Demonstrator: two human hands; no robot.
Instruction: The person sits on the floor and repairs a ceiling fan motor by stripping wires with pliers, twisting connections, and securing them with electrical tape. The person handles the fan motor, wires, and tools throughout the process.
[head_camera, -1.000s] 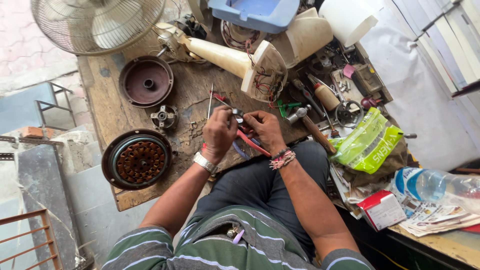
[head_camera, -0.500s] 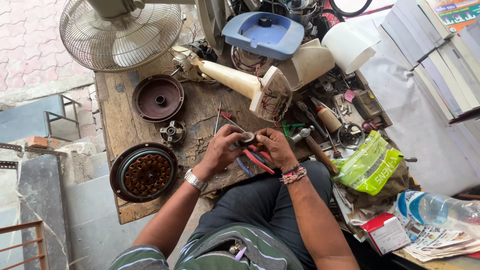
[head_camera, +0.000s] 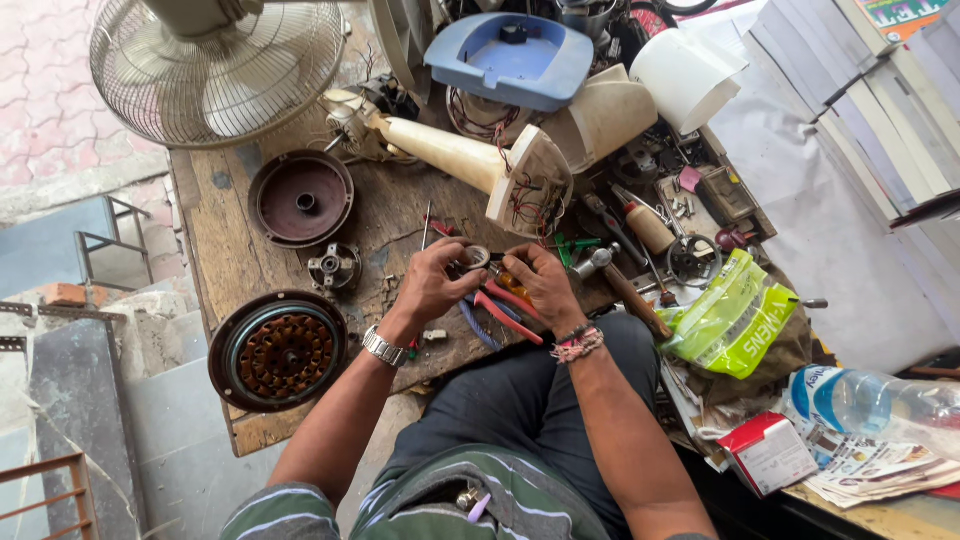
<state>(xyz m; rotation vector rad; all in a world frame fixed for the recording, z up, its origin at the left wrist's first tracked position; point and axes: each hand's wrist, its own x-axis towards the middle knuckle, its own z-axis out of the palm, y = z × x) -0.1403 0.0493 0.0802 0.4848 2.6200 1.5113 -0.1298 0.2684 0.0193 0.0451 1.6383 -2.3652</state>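
My left hand (head_camera: 437, 283) and my right hand (head_camera: 541, 283) meet over a worn wooden workbench (head_camera: 225, 230). Together they hold a small metal ring-shaped part (head_camera: 476, 257), pinched between the fingertips. The left wrist wears a metal watch (head_camera: 382, 347); the right wrist has thread bracelets (head_camera: 577, 345). Just below the hands lie red-handled pliers (head_camera: 510, 309) and blue-handled pliers (head_camera: 473, 325). A cream fan stem with loose wires (head_camera: 470, 163) lies just beyond the hands.
A wound motor stator (head_camera: 279, 351) and a round brown motor cover (head_camera: 301, 197) sit at the left, a small bearing housing (head_camera: 334, 267) between them. A fan cage (head_camera: 215, 66) stands behind. Hammer (head_camera: 622, 287), green bag (head_camera: 733, 317), water bottle (head_camera: 873, 401) and red box (head_camera: 768, 452) lie right.
The view has shifted so the bench sits lower in frame. Both hands stay together on the small ring part, with only slight finger movement.
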